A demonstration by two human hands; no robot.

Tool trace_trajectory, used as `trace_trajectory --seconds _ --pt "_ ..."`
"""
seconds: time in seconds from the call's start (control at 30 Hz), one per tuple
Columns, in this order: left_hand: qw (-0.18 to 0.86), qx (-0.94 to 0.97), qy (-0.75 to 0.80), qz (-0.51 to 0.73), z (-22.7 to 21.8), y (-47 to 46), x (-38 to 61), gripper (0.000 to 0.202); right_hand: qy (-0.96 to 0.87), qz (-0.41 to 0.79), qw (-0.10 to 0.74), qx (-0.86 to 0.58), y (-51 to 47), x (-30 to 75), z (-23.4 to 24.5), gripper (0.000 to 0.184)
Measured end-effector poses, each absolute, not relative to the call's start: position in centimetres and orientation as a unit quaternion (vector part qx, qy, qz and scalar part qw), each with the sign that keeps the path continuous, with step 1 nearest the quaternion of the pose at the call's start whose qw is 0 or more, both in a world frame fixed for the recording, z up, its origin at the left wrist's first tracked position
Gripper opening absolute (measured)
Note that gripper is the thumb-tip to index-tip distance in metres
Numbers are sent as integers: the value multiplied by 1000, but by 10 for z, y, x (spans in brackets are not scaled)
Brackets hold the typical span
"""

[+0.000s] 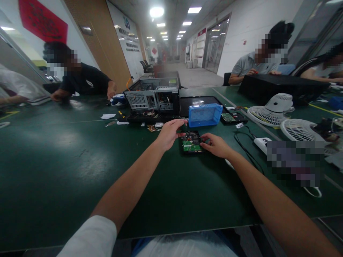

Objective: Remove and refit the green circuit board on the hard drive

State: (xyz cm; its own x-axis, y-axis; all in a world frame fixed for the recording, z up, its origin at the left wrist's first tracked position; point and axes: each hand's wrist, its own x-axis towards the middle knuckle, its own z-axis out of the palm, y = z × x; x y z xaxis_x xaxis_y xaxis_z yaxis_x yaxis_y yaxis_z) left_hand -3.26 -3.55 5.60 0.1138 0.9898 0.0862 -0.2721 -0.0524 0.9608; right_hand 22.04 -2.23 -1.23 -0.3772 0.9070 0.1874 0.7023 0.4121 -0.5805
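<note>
A hard disk drive lies flat on the green table, its green circuit board facing up. My left hand is at the drive's upper left edge, thumb and fingers closed around a thin dark upright tool; its exact kind is too small to tell. From the right, my right hand grips the side of the drive with thumb and fingertips. Just behind the drive, a blue plastic bin stands tipped on its side, its open face toward me.
An opened computer case stands behind my left hand. Another circuit-board drive lies beyond the bin. To the right are white fans, a power strip with cables, and a black case. Other people sit along both sides.
</note>
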Motion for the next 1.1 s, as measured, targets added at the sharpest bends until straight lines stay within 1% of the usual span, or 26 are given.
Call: trace_trajectory --seconds 0.17,0.3,0.43,0.53,0.57,0.63,0.7,0.77,0.8,0.87,0.93,1.03,1.1 --pt "614 436 330 570 48 -27 -33 20 -800 213 249 -503 -20 222 -18 39" --pt "616 457 306 564 47 -28 -33 23 -801 211 259 -497 -19 222 -21 40" --pt "598 492 297 558 59 -29 -45 25 -802 207 264 -495 -19 222 -20 39" --pt "539 512 326 584 78 -26 -73 29 -802 208 259 -497 -19 222 -19 39" --pt "505 527 350 586 85 -26 -85 28 -801 208 257 -499 -19 222 -19 39" --pt "399 581 423 569 96 -25 -112 27 -801 207 253 -502 -19 221 -18 40" --pt "255 654 520 486 103 -24 -139 26 -801 205 252 -503 -19 220 -17 40" --pt "105 701 613 350 102 -22 -162 23 -802 205 250 -502 -20 219 -16 40" --pt "54 702 651 283 99 -20 -171 22 -802 207 248 -502 -21 219 -15 40" --pt "35 698 698 155 89 -14 -188 22 -802 210 244 -504 -22 218 -14 39" --pt "58 683 724 78 77 -8 -201 20 -800 210 241 -507 -22 218 -13 39" --pt "99 667 738 6 62 -1 -216 13 -799 207 242 -510 -21 218 -13 39" --pt "119 659 742 -15 56 0 -222 11 -800 207 240 -510 -21 218 -15 39"
